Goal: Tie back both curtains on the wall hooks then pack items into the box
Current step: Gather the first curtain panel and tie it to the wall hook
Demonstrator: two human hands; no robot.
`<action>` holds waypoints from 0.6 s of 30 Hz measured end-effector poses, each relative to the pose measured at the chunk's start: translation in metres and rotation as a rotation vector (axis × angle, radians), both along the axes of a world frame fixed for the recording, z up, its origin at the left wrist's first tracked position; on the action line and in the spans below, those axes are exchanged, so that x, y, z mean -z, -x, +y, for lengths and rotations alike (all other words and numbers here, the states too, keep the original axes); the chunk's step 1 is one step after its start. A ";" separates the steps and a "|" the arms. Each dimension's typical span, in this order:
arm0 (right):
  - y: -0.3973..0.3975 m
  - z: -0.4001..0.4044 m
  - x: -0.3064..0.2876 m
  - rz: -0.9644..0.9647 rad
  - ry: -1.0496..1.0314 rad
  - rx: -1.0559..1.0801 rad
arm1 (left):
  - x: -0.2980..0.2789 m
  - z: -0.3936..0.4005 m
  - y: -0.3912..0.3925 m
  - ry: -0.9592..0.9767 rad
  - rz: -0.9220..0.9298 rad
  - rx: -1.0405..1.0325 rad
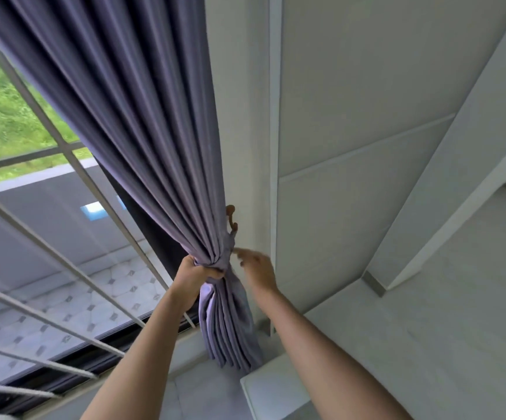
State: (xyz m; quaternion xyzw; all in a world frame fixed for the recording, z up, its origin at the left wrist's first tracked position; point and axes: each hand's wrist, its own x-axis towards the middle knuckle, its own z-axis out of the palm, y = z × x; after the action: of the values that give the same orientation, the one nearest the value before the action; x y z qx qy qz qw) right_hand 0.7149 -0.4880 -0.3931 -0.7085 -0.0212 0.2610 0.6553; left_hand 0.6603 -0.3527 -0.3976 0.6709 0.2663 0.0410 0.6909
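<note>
**Curtain gathered at the hook, tie-back not yet on**

Curtain (155, 140), purple-grey, hangs from the upper left and is drawn into a tight bunch beside the white wall (245, 116), its lower folds falling to the sill near the corner. The left hand (198, 272) is clenched round the bunch at its narrowest part, fingers wrapped over the cloth. The right hand (256, 266) is blurred, just beside the bunch on the wall side; its fingers look loose and extended toward the cloth, grasping nothing that can be made out. A brown hook (231, 219) sits on the wall just above both hands, touching or nearly touching the edge of the folds.

The step in hand looks like tying back this curtain; no band or cord can be seen clearly. The next move probably calls for the right hand to find a loop and carry it up onto the hook while the left keeps the folds together. The hook is close against the cloth, so folds may crowd it.

To the left are a window (33, 131) with white bars (64, 262), greenery and a tiled surface outside. A white ledge (276, 389) lies below. No box or second curtain is in view.
</note>
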 end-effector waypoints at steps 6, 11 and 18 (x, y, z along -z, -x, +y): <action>-0.038 0.023 -0.026 0.051 0.134 -0.044 | -0.004 0.000 -0.001 -0.040 0.056 -0.032; -0.045 0.031 -0.025 -0.051 0.206 -0.135 | -0.009 -0.008 0.002 -0.076 0.052 -0.064; -0.023 0.033 -0.003 0.162 -0.126 0.114 | -0.006 -0.038 0.010 -0.085 -0.079 -0.250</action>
State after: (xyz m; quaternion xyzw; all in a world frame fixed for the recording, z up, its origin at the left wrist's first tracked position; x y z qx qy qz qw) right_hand 0.7382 -0.4548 -0.3899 -0.6426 0.0557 0.2779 0.7118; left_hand 0.6501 -0.3906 -0.3916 0.6589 0.3186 0.1645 0.6612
